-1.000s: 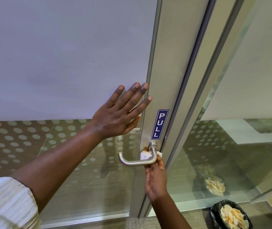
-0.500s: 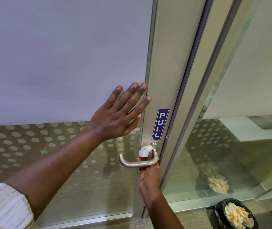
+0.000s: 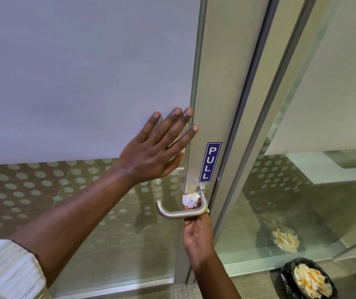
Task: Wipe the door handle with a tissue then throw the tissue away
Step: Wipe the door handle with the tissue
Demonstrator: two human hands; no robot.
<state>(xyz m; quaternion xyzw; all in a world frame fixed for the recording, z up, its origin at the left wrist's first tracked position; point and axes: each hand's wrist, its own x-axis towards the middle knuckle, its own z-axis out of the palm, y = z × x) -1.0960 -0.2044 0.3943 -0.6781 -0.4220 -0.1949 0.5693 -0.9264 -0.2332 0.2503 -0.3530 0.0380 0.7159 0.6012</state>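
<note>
A brushed-metal lever door handle (image 3: 173,213) sticks out of the aluminium door frame, under a blue PULL sticker (image 3: 209,162). My right hand (image 3: 197,233) reaches up from below behind the lever and pinches a crumpled white tissue (image 3: 190,199) against the handle's neck near the frame. A yellowish smear marks the frame just left of the handle's base. My left hand (image 3: 154,151) lies flat with fingers spread on the frosted glass door, above and left of the handle.
A bin lined with a black bag (image 3: 308,279) stands on the floor at the lower right, holding several crumpled tissues. Its reflection shows in the glass panel (image 3: 302,190) right of the door. The door's lower glass has a dotted pattern.
My right hand has pushed the tissue up from under the lever to the handle's neck. My left hand stays pressed on the door.
</note>
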